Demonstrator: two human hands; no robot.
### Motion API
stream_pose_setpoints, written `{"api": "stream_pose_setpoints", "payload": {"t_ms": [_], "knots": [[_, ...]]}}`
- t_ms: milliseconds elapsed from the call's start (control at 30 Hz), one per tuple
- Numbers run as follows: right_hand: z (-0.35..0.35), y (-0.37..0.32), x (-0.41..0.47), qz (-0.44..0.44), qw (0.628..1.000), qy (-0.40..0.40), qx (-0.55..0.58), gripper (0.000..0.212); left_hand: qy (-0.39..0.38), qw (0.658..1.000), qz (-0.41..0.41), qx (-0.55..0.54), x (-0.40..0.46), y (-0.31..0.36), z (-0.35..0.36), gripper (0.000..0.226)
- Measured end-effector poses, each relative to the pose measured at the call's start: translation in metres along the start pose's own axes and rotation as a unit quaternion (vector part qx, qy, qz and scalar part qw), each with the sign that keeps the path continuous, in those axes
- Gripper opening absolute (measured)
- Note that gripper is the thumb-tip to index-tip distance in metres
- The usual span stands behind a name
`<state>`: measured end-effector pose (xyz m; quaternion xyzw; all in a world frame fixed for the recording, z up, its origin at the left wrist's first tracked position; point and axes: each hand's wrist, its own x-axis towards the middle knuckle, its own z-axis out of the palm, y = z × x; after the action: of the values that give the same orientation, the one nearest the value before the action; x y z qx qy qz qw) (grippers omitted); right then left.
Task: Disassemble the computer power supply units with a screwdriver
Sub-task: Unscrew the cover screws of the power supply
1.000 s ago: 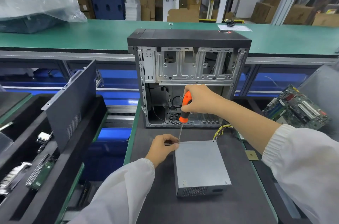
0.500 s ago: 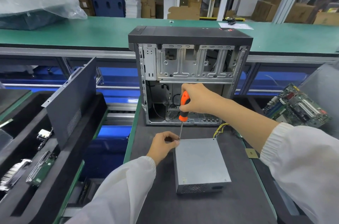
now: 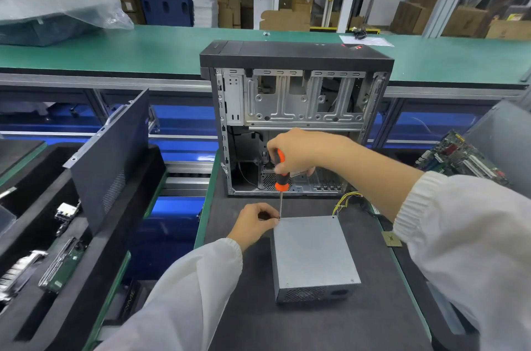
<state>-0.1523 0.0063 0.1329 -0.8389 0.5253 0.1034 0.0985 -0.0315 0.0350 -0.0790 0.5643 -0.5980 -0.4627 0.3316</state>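
Note:
A grey metal power supply unit (image 3: 313, 253) lies flat on the dark mat, its vent grille facing me and yellow wires (image 3: 344, 200) trailing from its far end. My right hand (image 3: 298, 154) grips an orange-and-black screwdriver (image 3: 280, 175) held upright, with the tip at the unit's far left top corner. My left hand (image 3: 253, 224) sits at that same corner, its fingers pinching the shaft near the tip.
An open, emptied computer case (image 3: 296, 121) stands just behind the unit. A black side panel (image 3: 112, 155) leans in the bin at left, above loose boards (image 3: 61, 264). A motherboard (image 3: 459, 156) lies at right. A green conveyor (image 3: 143, 46) runs across the back.
The screwdriver stays on the same corner. My right hand has shifted slightly round the handle. The left hand holds its place.

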Motion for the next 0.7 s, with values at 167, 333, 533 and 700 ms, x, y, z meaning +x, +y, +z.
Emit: {"api": "stream_pose_setpoints", "payload": {"t_ms": [167,333,533,700], "knots": [[-0.007,0.001,-0.001,-0.009,0.997,-0.065,0.037,0.023,-0.059,0.99,0.065,-0.109,0.0,0.014,-0.006,0.017],[-0.009,0.003,-0.003,0.054,0.997,-0.019,0.055,0.059,-0.043,0.989,0.09,-0.109,0.006,0.021,-0.004,0.015],[-0.006,0.006,0.002,0.045,0.998,-0.022,-0.042,0.028,-0.04,0.99,0.08,-0.107,0.009,0.018,-0.004,0.012],[-0.017,0.009,-0.002,0.019,0.99,-0.124,0.07,0.031,-0.049,0.99,0.073,-0.106,0.009,0.019,-0.003,0.009]]}}
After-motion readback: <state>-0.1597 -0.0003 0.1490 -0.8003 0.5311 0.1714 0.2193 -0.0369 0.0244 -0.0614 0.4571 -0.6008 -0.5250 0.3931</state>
